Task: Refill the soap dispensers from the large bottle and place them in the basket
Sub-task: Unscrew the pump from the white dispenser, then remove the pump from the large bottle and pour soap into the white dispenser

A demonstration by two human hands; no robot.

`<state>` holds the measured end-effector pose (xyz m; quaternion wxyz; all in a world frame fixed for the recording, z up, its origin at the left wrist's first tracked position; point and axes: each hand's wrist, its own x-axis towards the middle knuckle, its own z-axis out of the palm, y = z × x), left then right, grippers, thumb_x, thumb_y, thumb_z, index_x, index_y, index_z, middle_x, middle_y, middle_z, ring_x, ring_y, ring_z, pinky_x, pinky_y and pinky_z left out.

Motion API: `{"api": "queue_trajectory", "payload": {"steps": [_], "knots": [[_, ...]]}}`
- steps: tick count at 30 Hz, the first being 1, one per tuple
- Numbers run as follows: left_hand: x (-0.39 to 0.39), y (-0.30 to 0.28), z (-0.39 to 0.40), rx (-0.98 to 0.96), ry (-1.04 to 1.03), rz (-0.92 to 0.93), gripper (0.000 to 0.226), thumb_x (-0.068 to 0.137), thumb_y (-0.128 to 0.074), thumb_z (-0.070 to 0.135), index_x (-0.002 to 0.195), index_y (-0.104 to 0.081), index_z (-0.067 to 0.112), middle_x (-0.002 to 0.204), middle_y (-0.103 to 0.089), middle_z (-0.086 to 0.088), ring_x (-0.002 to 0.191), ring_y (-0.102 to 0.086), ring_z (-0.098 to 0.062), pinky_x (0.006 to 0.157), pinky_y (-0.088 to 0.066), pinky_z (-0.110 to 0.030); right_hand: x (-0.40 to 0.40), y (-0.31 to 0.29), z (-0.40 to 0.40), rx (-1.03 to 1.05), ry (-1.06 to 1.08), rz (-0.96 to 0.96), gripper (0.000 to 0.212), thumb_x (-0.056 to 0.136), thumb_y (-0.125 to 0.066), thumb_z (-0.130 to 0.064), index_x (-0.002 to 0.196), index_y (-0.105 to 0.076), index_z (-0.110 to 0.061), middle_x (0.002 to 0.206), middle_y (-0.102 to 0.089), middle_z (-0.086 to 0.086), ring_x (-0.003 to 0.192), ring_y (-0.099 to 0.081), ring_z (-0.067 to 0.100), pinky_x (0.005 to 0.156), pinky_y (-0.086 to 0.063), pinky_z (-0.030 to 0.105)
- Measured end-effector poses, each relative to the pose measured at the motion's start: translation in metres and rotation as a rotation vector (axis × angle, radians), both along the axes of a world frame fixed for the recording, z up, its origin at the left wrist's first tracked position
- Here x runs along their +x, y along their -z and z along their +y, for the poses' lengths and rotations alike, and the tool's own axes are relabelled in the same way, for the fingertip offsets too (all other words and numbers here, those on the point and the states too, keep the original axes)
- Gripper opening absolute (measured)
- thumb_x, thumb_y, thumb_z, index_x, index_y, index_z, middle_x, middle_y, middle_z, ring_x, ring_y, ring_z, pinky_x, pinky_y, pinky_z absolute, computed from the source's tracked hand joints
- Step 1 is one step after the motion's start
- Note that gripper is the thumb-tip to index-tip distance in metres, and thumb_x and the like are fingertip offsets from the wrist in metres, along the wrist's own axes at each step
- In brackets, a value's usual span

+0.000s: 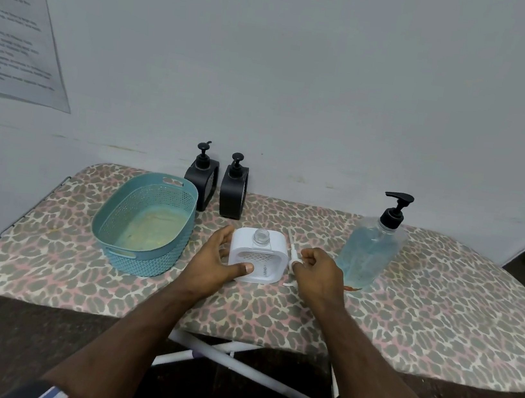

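Surface: leopard-print ironing board [271, 315] against a pale wall.
Left hand [217, 260]: I've got fingers and thumb curled round the white dispenser [258, 255], neck open.
Right hand [318, 270]: pinching the white pump [293, 259], just beside it.
Further out: teal basket [144, 222] left, two black dispensers [216, 184] behind, large bottle [372, 248] right.

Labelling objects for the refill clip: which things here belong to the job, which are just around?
Job:
white dispenser, cap off, held by left hand
white pump, pinched by right hand
two black dispensers
large bottle
teal basket

Just around:
printed sheet on wall
ironing board, the work surface
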<state>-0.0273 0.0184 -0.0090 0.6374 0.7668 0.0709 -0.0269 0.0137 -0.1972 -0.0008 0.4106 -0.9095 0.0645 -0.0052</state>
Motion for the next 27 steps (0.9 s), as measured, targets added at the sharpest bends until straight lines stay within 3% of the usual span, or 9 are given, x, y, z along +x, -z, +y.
{"api": "queue_trajectory", "payload": {"steps": [2,7,10,14,16,19,22,25,27], "knots": [[-0.001,-0.003,-0.002,0.017,0.003,-0.021,0.098,0.076,-0.092,0.027,0.156,-0.036,0.026,0.15,-0.05,0.002,0.135,-0.051,-0.02,0.11,-0.051,-0.049,-0.001,-0.002,0.001,0.011,0.01,-0.01,0.037,0.093,-0.066,-0.019,0.13,-0.063,-0.011,0.128,-0.068,0.004,0.116,-0.063,0.02,0.1,-0.046,0.03],[-0.006,-0.02,-0.009,0.095,-0.036,-0.07,0.113,0.066,-0.09,0.059,0.159,-0.03,0.035,0.165,-0.032,0.008,0.143,-0.034,-0.008,0.118,-0.035,-0.038,-0.006,-0.014,0.001,0.07,0.005,-0.076,0.03,0.092,-0.062,-0.014,0.121,-0.067,-0.012,0.109,-0.071,-0.001,0.104,-0.065,0.016,0.087,-0.047,0.024],[-0.014,-0.045,-0.026,0.219,-0.171,-0.255,0.087,0.084,-0.08,0.048,0.157,-0.036,0.032,0.158,-0.037,0.012,0.139,-0.032,0.0,0.112,-0.027,-0.026,-0.012,-0.029,-0.004,0.157,0.019,-0.167,0.022,0.093,-0.063,-0.014,0.114,-0.07,-0.014,0.096,-0.07,-0.007,0.091,-0.066,0.012,0.082,-0.051,0.022],[-0.02,-0.075,-0.072,0.333,-0.215,-0.51,0.065,0.096,-0.071,0.024,0.154,-0.04,0.028,0.149,-0.047,0.012,0.137,-0.041,-0.001,0.113,-0.032,-0.018,-0.026,-0.056,-0.027,0.328,0.102,-0.36,0.012,0.093,-0.069,-0.015,0.103,-0.07,-0.02,0.085,-0.068,-0.01,0.075,-0.061,0.002,0.068,-0.047,0.009],[-0.016,-0.079,-0.097,0.301,-0.087,-0.485,0.068,0.096,-0.069,0.021,0.156,-0.037,0.028,0.148,-0.047,0.014,0.138,-0.043,0.001,0.116,-0.032,-0.017,-0.029,-0.069,-0.046,0.417,0.179,-0.455,0.01,0.091,-0.072,-0.014,0.097,-0.071,-0.022,0.083,-0.068,-0.006,0.074,-0.062,0.008,0.07,-0.053,0.02],[-0.001,-0.077,-0.129,0.26,0.11,-0.355,0.076,0.094,-0.071,0.023,0.16,-0.032,0.025,0.159,-0.043,0.007,0.145,-0.041,-0.006,0.123,-0.035,-0.034,-0.022,-0.08,-0.078,0.513,0.337,-0.501,0.012,0.088,-0.075,-0.016,0.091,-0.067,-0.025,0.082,-0.066,-0.001,0.074,-0.062,0.014,0.077,-0.058,0.041],[0.017,-0.077,-0.152,0.316,0.208,-0.248,0.088,0.091,-0.075,0.031,0.163,-0.025,0.022,0.167,-0.033,0.0,0.152,-0.033,-0.016,0.124,-0.032,-0.04,-0.008,-0.086,-0.099,0.474,0.349,-0.443,0.029,0.083,-0.083,-0.031,0.105,-0.067,-0.024,0.097,-0.069,-0.005,0.09,-0.067,0.012,0.087,-0.058,0.039],[0.029,-0.078,-0.166,0.319,0.245,-0.208,0.089,0.089,-0.078,0.028,0.161,-0.027,0.017,0.16,-0.039,0.001,0.146,-0.039,-0.016,0.113,-0.031,-0.021,0.005,-0.089,-0.106,0.307,0.237,-0.361,0.052,0.081,-0.083,-0.042,0.125,-0.065,-0.022,0.116,-0.068,-0.011,0.105,-0.064,0.011,0.091,-0.053,0.033],[0.037,-0.076,-0.174,0.309,0.266,-0.187,0.074,0.088,-0.079,0.024,0.151,-0.041,0.018,0.138,-0.052,0.009,0.125,-0.05,-0.01,0.099,-0.038,-0.013,0.012,-0.091,-0.107,0.219,0.194,-0.337,0.055,0.082,-0.082,-0.04,0.13,-0.064,-0.019,0.119,-0.069,-0.009,0.108,-0.063,0.012,0.091,-0.051,0.033]]}}
